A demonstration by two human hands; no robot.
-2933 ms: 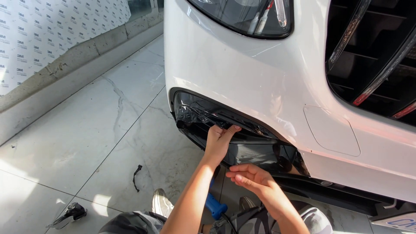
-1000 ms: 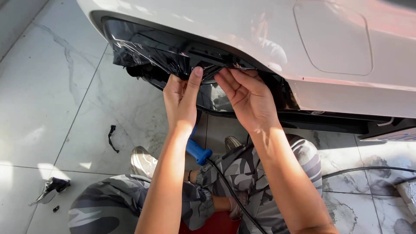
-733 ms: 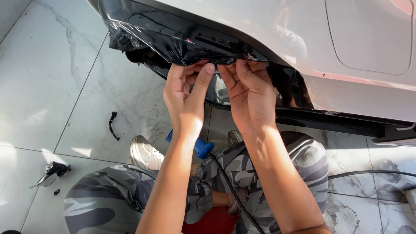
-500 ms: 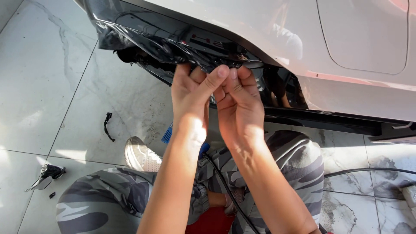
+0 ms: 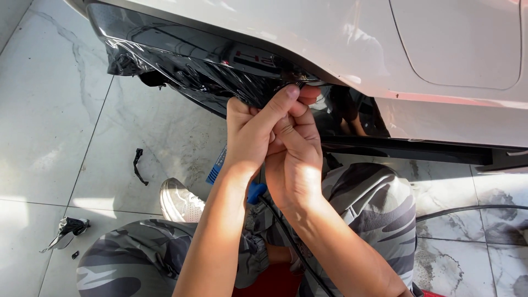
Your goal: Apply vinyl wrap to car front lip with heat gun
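Observation:
A white car bumper fills the top of the view. Glossy black film, wrinkled at its left end, covers the dark trim under the bumper. My left hand and my right hand are pressed together at the film's right edge, just below the bumper's lip. Both pinch the film there, the left fingers lying over the right ones. The pinched bit of film is mostly hidden by the fingers.
I squat in camouflage trousers, one grey shoe on the marble tiles. A blue-handled tool with a black cable lies between my knees. Black film scraps lie at the left. Another black cable runs at the right.
My hands, spread side by side along the film's edge a second ago, have come together and closed on one spot. The view has shifted slightly left and closer.

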